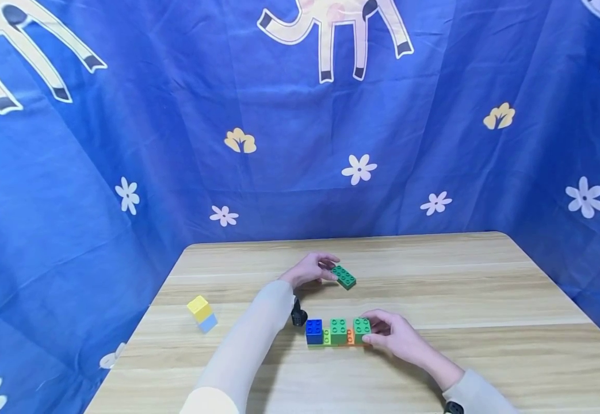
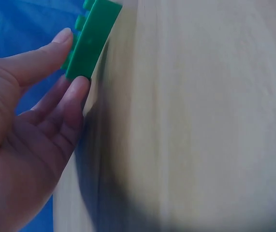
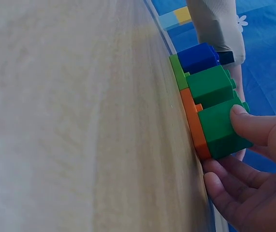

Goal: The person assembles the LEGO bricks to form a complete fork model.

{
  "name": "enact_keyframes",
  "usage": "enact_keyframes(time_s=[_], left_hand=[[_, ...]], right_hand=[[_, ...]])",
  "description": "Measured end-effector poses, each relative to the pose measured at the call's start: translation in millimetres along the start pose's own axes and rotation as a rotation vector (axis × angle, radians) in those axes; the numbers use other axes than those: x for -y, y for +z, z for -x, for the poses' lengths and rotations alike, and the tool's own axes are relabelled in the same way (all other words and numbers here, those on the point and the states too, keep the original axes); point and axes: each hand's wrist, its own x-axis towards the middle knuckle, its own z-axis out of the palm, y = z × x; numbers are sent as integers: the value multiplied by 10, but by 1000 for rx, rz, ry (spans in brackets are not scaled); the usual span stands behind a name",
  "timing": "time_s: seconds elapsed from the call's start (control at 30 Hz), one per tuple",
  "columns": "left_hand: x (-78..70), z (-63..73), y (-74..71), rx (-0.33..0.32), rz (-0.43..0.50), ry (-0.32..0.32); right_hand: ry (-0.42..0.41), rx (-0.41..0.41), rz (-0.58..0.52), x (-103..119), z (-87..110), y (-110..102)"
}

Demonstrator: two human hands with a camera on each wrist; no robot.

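Note:
At the back of the table, my left hand [image 1: 314, 268] pinches one end of a flat green toy building brick [image 1: 343, 276]. In the left wrist view, the thumb lies on its studded side and a fingertip meets its lower end. A row of joined bricks stands nearer the front: a lime plate [image 3: 178, 72] and an orange plate [image 3: 194, 123] carry a dark blue block [image 1: 313, 332], a green block [image 1: 338, 331] and another green block [image 1: 361, 330] at the right end. My right hand [image 1: 392, 335] grips that end block, with the thumb on it and fingers around the far side.
A yellow block [image 1: 199, 308] and a light blue block [image 1: 207, 323] lie together on the left of the wooden table [image 1: 460, 287]. A blue curtain [image 1: 289, 190] hangs behind and beside the table. My left forearm crosses left of the brick row.

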Motion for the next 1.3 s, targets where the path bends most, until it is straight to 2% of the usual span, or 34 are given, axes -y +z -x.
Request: enact_keyframes(time_s=[0.4,0.63,0.8,1.0,1.07,1.2,1.3], left_hand=[[-63,-76,81,51,-101,-6],[-83,-42,64,48,-123,-25],[-82,-40,81,46,-104,-28],[-230,56,126,41,-100,-21],[-212,40,134,38,-112,-24],[-79,-65,136,35,-136,-42],[-72,-58,144,26,-161,-36]], right_hand=[[-23,-9,-3,-18,12,6],[-6,-1,-14,-16,8,15],[-13,-13,-21,9,24,-5],[-9,-10,-6,-25,53,-47],[-7,-8,-3,-45,57,-61],[-17,-5,-15,-54,58,-76],[-21,-3,-14,-61,55,-71]])
